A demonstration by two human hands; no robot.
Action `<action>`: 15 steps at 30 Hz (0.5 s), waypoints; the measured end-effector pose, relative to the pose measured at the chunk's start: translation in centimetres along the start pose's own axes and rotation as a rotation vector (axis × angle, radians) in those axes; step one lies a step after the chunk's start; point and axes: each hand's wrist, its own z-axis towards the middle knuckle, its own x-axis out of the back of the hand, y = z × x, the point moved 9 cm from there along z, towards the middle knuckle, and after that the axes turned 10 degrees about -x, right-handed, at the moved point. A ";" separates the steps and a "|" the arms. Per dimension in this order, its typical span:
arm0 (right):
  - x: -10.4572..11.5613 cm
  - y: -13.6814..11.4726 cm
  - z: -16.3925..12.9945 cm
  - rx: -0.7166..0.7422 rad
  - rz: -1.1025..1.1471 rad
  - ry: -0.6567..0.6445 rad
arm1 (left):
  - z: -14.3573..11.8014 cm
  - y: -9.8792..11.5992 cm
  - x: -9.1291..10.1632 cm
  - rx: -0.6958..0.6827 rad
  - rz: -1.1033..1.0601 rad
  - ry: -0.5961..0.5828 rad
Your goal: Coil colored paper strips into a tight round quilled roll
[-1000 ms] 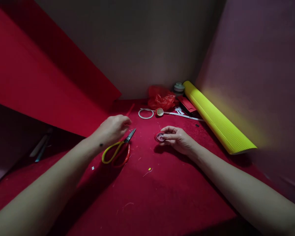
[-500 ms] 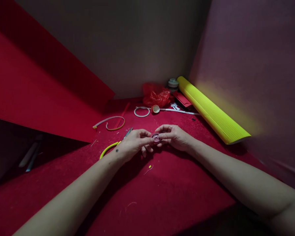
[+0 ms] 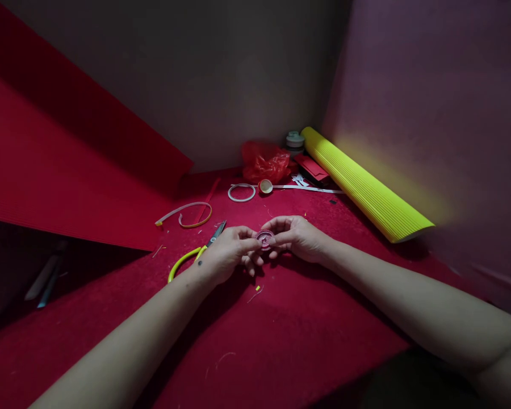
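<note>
Between the fingertips of both hands is a small round coil (image 3: 264, 240), reddish with pale rings, its flat face turned towards me. My left hand (image 3: 234, 250) pinches its left edge. Thumb and fingers of my right hand (image 3: 300, 238) close on the right edge. Yellow-handled scissors (image 3: 200, 251) lie on the red cloth beside my left wrist, partly hidden by it, blades pointing away. Below the hands sits a tiny yellow scrap (image 3: 258, 288) with a thread.
Further back lie a curled strip (image 3: 196, 204), a white ring-shaped coil (image 3: 241, 193), a small round cup-like piece (image 3: 265, 187) and a red plastic bag (image 3: 264, 162). A yellow corrugated roll (image 3: 366, 184) leans along the right wall. A large red sheet (image 3: 80, 165) slopes in from the left.
The view has shifted slightly, so most things appear a little further left. Both hands keep hold of the coil, whose face shows a bit more between the fingers.
</note>
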 end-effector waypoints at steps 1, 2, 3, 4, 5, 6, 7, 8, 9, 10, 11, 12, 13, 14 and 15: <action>-0.1 0.0 -0.1 -0.004 -0.012 0.010 | 0.0 0.0 -0.1 -0.008 0.016 0.000; -0.1 0.0 -0.1 -0.009 -0.026 0.019 | 0.0 0.0 -0.1 -0.015 0.031 0.000; -0.2 0.0 -0.2 -0.013 -0.044 0.025 | 0.0 -0.1 -0.2 -0.022 0.043 0.002; -0.3 0.0 -0.3 -0.013 -0.066 0.032 | 0.0 -0.1 -0.2 -0.029 0.054 0.008; -0.3 -0.1 -0.4 -0.013 -0.091 0.039 | 0.0 -0.1 -0.2 -0.035 0.065 0.019; -0.3 -0.1 -0.4 -0.014 -0.121 0.047 | 0.0 -0.1 -0.1 -0.041 0.078 0.033; -0.3 -0.1 -0.4 -0.015 -0.151 0.054 | 0.0 0.0 -0.1 -0.043 0.092 0.048; -0.3 -0.1 -0.4 -0.016 -0.175 0.060 | -0.1 0.0 -0.1 -0.043 0.106 0.060; -0.2 0.0 -0.3 -0.016 -0.188 0.065 | -0.2 0.0 -0.1 -0.042 0.115 0.067; -0.2 0.0 -0.3 -0.014 -0.184 0.070 | -0.2 0.1 -0.2 -0.041 0.115 0.068; -0.1 0.0 -0.2 -0.010 -0.168 0.072 | -0.3 0.2 -0.2 -0.044 0.107 0.069; -0.1 0.0 -0.2 -0.003 -0.145 0.073 | -0.3 0.3 -0.3 -0.052 0.096 0.072; -0.1 0.0 -0.2 0.005 -0.125 0.072 | -0.3 0.4 -0.2 -0.062 0.085 0.077; -0.2 -0.1 -0.2 0.016 -0.113 0.068 | -0.3 0.5 -0.2 -0.073 0.077 0.083; -0.4 -0.2 -0.3 0.027 -0.111 0.064 | -0.3 0.5 -0.2 -0.078 0.070 0.086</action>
